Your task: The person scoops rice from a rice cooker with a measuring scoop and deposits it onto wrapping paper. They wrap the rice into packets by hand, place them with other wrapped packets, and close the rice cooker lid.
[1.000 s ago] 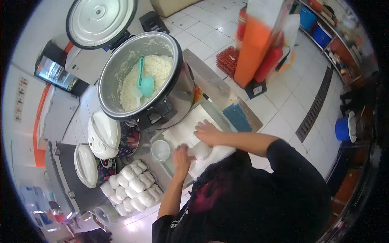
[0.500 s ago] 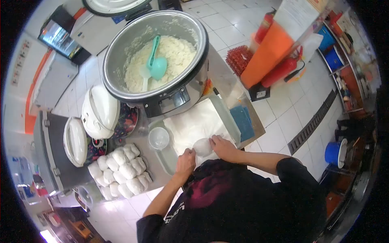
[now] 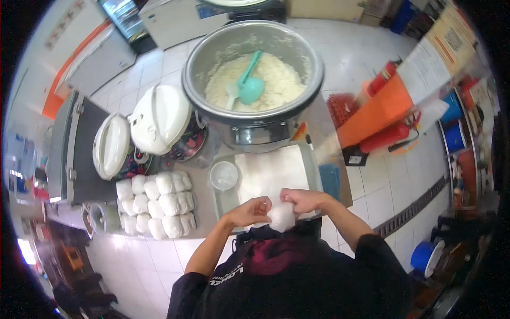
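A white paper-wrapped bundle is between my hands, over the near edge of a tray. My left hand pinches the bundle's left side with thumb and fingertips. On its upper right, my right hand is closed with its fingers curled on the paper. What is inside the wrap is hidden. Flat white paper sheets lie on the tray just beyond my hands. To their left stands a clear round plastic cup.
A big pot of rice stands behind the tray, holding a teal ladle. Several white wrapped bundles are stacked at left, near two white-lidded rice cookers. A blue cloth lies right of the tray.
The paper, spread low over the tray, is now a rounded bundle closer to my body. My hands have come closer together around it. The head view has turned.
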Demonstrator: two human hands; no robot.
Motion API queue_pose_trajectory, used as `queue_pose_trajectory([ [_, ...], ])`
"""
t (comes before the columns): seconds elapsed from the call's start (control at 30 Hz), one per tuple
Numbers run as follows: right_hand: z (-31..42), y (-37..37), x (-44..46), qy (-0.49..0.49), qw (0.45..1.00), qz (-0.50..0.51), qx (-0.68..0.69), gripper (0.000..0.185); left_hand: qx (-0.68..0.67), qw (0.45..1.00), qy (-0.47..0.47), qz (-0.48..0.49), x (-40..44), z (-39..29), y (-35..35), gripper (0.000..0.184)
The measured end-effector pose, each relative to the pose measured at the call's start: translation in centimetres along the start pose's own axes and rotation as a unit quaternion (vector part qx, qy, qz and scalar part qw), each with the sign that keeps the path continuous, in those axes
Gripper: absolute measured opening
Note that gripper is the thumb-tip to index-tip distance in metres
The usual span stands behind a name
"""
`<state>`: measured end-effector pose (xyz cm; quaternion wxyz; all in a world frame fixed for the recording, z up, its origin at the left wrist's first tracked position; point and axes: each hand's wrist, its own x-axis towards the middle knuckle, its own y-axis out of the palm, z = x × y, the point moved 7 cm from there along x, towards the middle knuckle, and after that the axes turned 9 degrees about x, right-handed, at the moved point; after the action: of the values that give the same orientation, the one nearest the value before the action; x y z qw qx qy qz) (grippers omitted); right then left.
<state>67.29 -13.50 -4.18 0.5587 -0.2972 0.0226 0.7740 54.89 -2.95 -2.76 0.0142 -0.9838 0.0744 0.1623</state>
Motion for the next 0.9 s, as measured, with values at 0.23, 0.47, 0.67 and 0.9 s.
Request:
queue_pose_trajectory([
  [0.23, 4.2, 2.0, -1.1, 0.031, 0.814, -0.032, 0.579, 0.051, -0.474, 0.848, 0.154, -0.180, -0.3, 4.6, 3.0, 0.016],
  [0.47, 7.2, -0.8, -0.9, 0.079, 0.902, -0.163, 0.392, 0.037, -0.313, 0.894, 0.012, -0.320, -4.2, 4.5, -0.2, 0.041],
  [0.67, 15.6, 0.4, -0.2, -0.029, 0.956, -0.028, 0.292, 0.028, 0.022, 0.898, -0.125, -0.422, -10.5, -5.9, -0.8, 0.072],
  [0.9, 17.2, 0.3, 2.0, -0.199, 0.968, -0.104, 0.112, 0.035, -0.286, 0.916, 0.076, -0.272, -11.6, -6.0, 2.6, 0.046],
])
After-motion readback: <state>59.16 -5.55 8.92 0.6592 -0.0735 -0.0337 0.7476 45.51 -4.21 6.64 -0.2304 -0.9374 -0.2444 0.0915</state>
